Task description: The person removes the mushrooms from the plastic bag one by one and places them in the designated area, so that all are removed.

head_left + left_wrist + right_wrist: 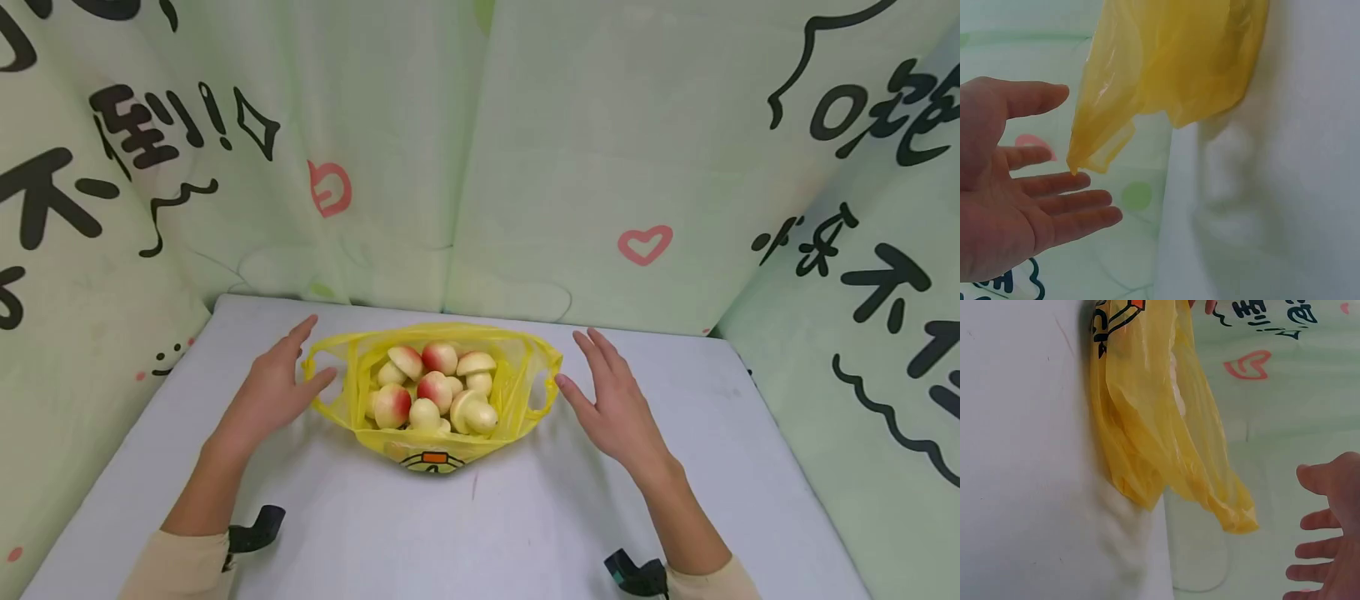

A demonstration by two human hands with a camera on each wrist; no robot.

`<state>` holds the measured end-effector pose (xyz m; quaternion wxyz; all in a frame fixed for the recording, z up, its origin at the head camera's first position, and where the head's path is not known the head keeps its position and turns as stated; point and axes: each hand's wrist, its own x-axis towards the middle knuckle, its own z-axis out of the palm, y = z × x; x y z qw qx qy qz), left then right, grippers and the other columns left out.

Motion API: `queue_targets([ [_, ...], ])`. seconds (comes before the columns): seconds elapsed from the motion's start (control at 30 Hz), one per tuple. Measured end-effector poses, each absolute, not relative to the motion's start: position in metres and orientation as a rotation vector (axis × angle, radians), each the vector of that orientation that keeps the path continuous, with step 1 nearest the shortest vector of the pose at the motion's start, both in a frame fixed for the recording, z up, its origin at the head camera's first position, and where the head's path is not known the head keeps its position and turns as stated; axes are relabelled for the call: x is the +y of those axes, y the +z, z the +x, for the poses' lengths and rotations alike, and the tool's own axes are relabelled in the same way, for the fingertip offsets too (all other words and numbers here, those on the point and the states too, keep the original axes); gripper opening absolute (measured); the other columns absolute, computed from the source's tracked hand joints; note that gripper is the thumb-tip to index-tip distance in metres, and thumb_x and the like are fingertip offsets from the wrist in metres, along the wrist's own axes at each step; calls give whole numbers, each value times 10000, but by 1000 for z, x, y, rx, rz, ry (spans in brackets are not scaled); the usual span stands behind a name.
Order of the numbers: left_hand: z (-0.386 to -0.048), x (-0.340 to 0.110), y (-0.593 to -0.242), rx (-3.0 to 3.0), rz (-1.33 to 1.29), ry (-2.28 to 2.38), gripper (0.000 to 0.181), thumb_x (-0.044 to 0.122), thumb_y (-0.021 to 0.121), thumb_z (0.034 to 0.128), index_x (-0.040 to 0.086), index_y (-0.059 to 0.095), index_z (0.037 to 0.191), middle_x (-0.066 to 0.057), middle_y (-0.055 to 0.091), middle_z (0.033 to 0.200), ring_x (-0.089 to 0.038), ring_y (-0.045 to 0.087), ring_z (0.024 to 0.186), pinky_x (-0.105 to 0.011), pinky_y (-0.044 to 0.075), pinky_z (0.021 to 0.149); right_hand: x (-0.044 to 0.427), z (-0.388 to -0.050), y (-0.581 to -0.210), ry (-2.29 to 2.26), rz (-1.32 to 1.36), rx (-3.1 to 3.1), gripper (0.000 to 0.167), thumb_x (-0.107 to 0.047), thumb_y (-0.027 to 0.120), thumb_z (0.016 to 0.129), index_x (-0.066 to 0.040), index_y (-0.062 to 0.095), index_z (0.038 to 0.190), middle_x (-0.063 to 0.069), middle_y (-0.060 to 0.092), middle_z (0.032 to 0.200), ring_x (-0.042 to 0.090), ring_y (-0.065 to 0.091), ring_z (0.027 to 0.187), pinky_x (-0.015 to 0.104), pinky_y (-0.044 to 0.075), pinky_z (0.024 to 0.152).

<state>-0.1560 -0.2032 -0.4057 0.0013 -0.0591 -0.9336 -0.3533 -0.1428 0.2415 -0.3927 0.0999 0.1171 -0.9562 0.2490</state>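
Note:
In the head view a yellow plastic bag (pixel 450 450) stands on the table with its mouth spread wide. Inside lie several toy mushrooms (pixel 435 389), cream-coloured, some with red-tinted caps. My left hand (pixel 276 387) is beside the bag's left handle, fingers extended and holding nothing. On the other side my right hand (pixel 611 400) is held near the right handle, fingers straight and also bare. The left wrist view shows the bag's side (pixel 1179 62) close to the spread left hand (pixel 1029 181). In the right wrist view a gap separates the bag (pixel 1147 412) from the right hand (pixel 1329 531).
The bag stands on a white table (pixel 487 533). A pale green curtain (pixel 525 167) with black lettering and pink hearts hangs behind it and along both sides. Black wrist cameras (pixel 258 529) sit at the cuffs of the beige sleeves.

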Motion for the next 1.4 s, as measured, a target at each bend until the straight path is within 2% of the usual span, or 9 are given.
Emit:
queue_targets([
  [0.1,-162,-202,-404,-2928,-129,-1187,826,305,668,1013,86,206,1662,-286,396,1608,-528,483,1393,-648,465,1071,240,-145,-391,764,361,-2807,678,-347,624,1043,-113,349,1617,175,300,1679,430,317,1526,704,348,1148],
  [0.3,-173,-198,-401,-2954,-65,-1253,789,315,668,1007,113,258,1651,-283,454,1572,-541,491,1379,-647,458,1081,234,-149,-388,871,425,-2746,657,-313,662,1026,-101,397,1589,159,369,1642,410,388,1495,687,357,1149],
  [0.67,-182,-190,-401,-2982,5,-1283,619,307,675,1004,120,467,1556,-277,553,1467,-516,550,1304,-613,510,1019,227,-150,-388,931,453,-2737,602,-282,661,1026,-102,444,1558,140,434,1598,388,429,1469,674,354,1151],
  [0.9,-189,-191,-404,-2979,-2,-1307,498,301,662,1017,114,576,1470,-253,592,1415,-462,574,1273,-528,552,958,223,-151,-388,932,475,-2733,585,-291,664,1023,-104,467,1541,127,455,1584,374,446,1458,674,355,1147],
  [1.03,-191,-192,-404,-2972,-1,-1364,438,277,645,1030,91,618,1426,-255,596,1387,-424,659,1164,-470,585,902,219,-152,-388,944,487,-2743,580,-306,662,1024,-105,477,1535,128,457,1583,374,446,1459,671,359,1151],
  [1.17,-193,-194,-404,-2954,16,-1468,395,247,621,1041,62,637,1390,-260,598,1322,-405,741,1038,-476,606,914,217,-152,-388,952,486,-2754,570,-310,664,1022,-114,490,1529,125,464,1576,376,454,1453,673,356,1153],
  [1.4,-199,-195,-404,-2940,62,-1562,362,222,610,1045,37,651,1353,-264,645,1279,-403,737,1058,-475,606,929,216,-153,-388,940,493,-2764,547,-300,670,1020,-102,515,1506,131,490,1552,373,473,1437,667,372,1150],
])
